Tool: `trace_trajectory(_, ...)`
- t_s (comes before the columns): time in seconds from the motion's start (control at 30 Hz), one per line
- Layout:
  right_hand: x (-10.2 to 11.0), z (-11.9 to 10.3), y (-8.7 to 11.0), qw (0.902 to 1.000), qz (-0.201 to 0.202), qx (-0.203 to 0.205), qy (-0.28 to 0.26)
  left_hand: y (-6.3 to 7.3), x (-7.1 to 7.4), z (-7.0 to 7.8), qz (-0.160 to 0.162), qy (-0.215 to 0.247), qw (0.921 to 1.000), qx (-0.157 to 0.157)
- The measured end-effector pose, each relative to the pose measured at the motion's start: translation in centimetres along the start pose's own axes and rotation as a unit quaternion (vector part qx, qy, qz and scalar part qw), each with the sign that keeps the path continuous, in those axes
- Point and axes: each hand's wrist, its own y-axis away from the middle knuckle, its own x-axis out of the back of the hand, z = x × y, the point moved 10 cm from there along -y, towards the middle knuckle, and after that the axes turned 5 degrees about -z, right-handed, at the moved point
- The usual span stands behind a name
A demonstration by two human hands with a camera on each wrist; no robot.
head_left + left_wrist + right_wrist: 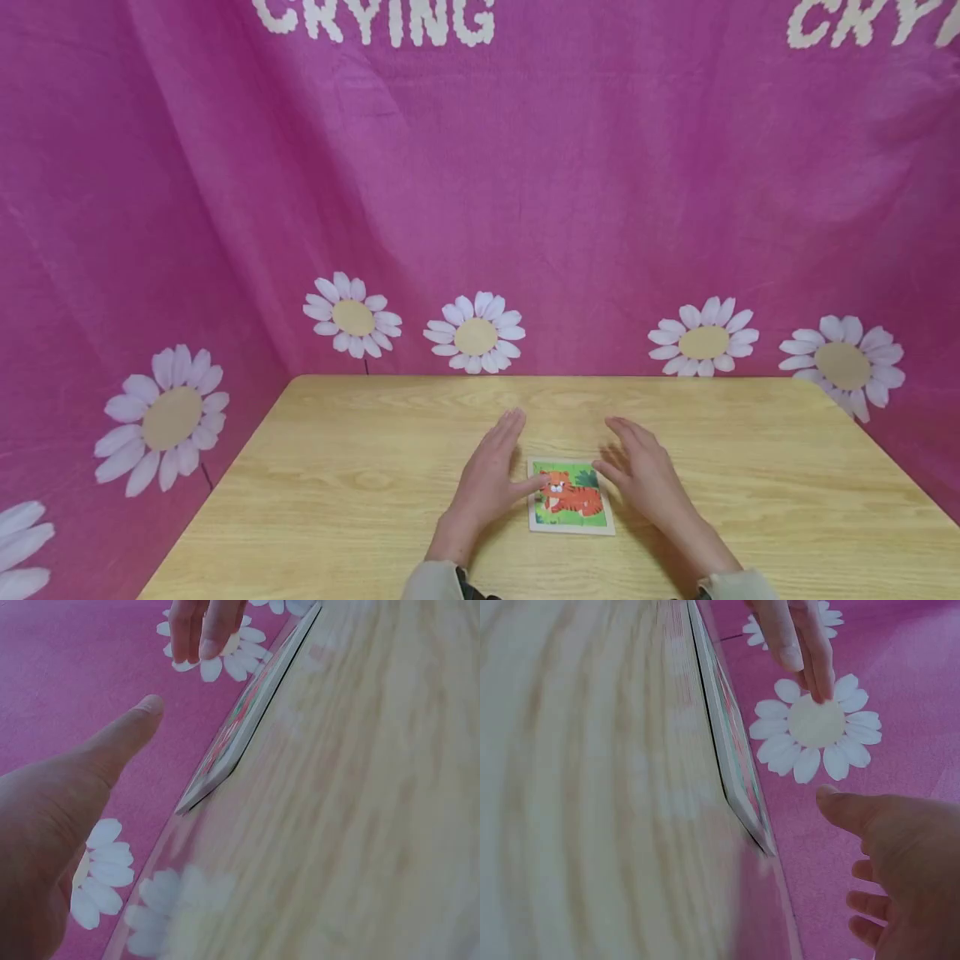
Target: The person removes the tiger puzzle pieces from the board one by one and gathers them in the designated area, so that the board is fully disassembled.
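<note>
A square picture puzzle (573,500) with an orange tiger on green, framed by a pale border, lies flat on the wooden table. My left hand (487,475) hovers at its left side, fingers straight and thumb overlapping the picture's left part in the head view. On the other side is my right hand (652,483), its fingers extended and its thumb pointing toward the upper right corner. Both hands hold nothing. In the left wrist view the puzzle's pale edge (247,727) shows side-on, and my left thumb is apart from it. The right wrist view shows the right thumb apart from the board (731,750) too.
The light wood table (337,492) has rounded far corners. Behind it and at the left hangs a magenta cloth (570,183) printed with white daisies and pale lettering. Beige sleeves (435,581) and dark wrist straps show at the bottom.
</note>
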Motion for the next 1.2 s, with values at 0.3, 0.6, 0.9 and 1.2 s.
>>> trace_trajectory(0.3, -1.4, -0.5, 0.0, 0.9994, -0.027, 0.007, -0.021, 0.1, -1.9, 0.7, -0.051, 0.022, 0.9984, -0.013)
trace_trajectory(0.6, -2.7, -0.5, -0.2, 0.9967, -0.077, -0.001, -0.025, 0.1, -3.3, 1.4, -0.096, 0.002, 0.9948, -0.036)
trace_trajectory(0.9, -3.5, -0.4, -0.2, 0.9943, -0.102, 0.005, -0.033, 0.1, -4.4, 2.2, -0.116, -0.022, 0.9915, -0.054)
trace_trajectory(1.2, -3.5, -0.7, -0.2, 0.9923, -0.11, 0.037, -0.041, 0.1, -5.1, 2.5, -0.141, -0.028, 0.9876, -0.063)
